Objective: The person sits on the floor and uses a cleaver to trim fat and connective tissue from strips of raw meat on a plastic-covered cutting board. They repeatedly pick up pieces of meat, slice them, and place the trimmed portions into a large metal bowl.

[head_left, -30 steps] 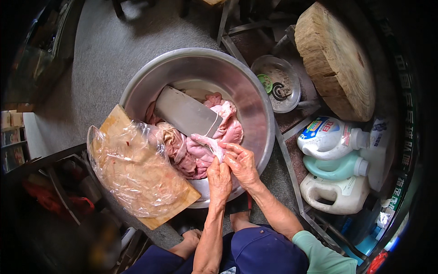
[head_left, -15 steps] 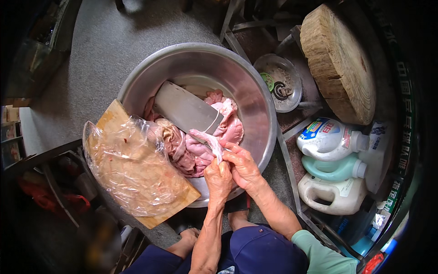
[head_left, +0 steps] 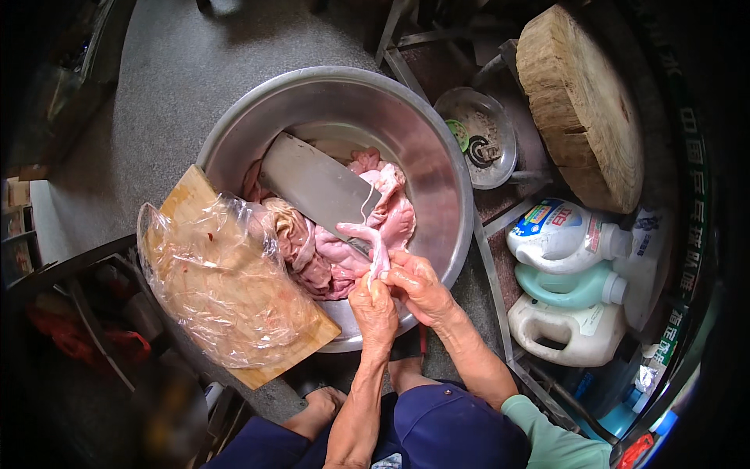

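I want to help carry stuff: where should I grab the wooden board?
Probably hold the board by its near end, above and below, coming from the picture's bottom: that bare edge sticks out past the bowl, while crinkly plastic covers much of the rest.

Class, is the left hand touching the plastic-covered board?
No, the left hand holds a pink strip, apart from the board.

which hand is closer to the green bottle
Right. The right hand grips pink meat over the metal bowl, left of the green bottle; the left hand, also on the meat, is farther left.
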Tool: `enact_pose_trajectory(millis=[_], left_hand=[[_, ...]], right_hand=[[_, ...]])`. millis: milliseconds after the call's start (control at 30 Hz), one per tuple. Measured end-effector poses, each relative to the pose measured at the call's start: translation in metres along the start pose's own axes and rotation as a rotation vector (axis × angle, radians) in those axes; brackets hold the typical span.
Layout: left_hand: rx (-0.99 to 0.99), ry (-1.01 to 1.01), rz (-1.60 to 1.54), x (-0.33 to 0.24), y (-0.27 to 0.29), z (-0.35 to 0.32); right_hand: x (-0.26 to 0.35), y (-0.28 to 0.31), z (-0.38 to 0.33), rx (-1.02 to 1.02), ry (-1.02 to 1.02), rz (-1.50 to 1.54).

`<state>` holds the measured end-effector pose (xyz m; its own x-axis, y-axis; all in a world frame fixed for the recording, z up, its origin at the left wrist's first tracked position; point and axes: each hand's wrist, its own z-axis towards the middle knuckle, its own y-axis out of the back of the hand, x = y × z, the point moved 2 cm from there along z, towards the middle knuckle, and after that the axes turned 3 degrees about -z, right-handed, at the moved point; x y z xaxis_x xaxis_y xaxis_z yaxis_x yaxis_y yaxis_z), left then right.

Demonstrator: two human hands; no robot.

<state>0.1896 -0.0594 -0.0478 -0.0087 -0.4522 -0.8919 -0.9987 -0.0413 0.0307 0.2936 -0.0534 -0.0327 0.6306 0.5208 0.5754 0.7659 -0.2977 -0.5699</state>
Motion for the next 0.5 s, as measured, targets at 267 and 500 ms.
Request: enact_pose_trajectory(millis=[267, 500], left_hand=[[0.023, -0.162, 0.172, -0.003, -0.003, -0.007], [-0.036, -0.147, 0.212, -0.002, -0.007, -0.017]], right_hand=[[-0.015, 0.012, 0.006, -0.1, 0.087, 0.01], [-0.025, 0.007, 0.007, -0.237, 0.143, -0.057]])
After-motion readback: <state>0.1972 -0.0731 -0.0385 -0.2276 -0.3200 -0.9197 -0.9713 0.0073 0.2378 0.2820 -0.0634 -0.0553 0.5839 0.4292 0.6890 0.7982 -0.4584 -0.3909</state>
